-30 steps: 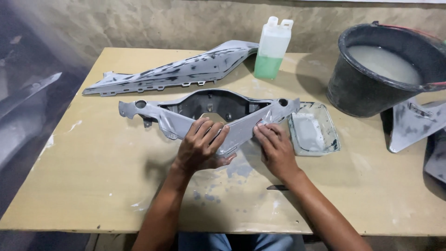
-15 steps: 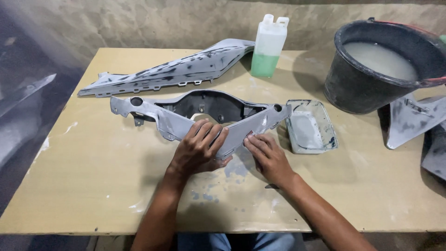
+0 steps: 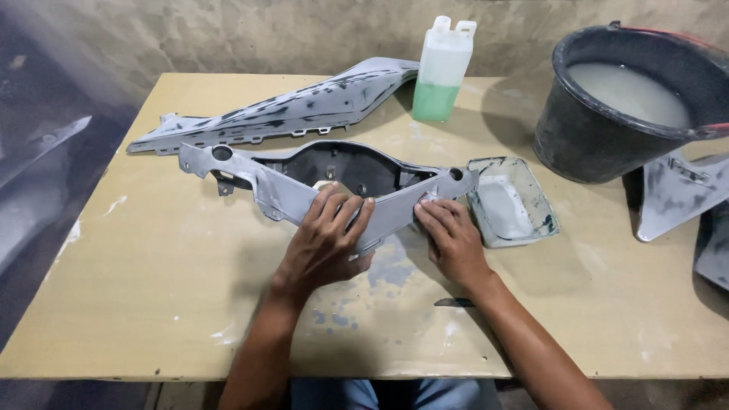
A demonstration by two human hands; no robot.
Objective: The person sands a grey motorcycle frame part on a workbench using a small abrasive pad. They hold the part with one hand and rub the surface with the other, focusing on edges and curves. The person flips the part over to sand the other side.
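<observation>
I see the grey plastic panel [image 3: 304,182] lying mid-table [image 3: 152,304]. My left hand [image 3: 323,247] lies flat on its near edge, fingers spread, gripping nothing. My right hand [image 3: 452,243] presses a small pale pad [image 3: 427,199], barely visible, against the panel's right end, beside the shallow tray [image 3: 531,228].

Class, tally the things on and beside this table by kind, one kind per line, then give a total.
Grey plastic panels: 4
Bottles with green liquid: 1
Black buckets: 1
Small rectangular trays: 1
Total: 7
</observation>
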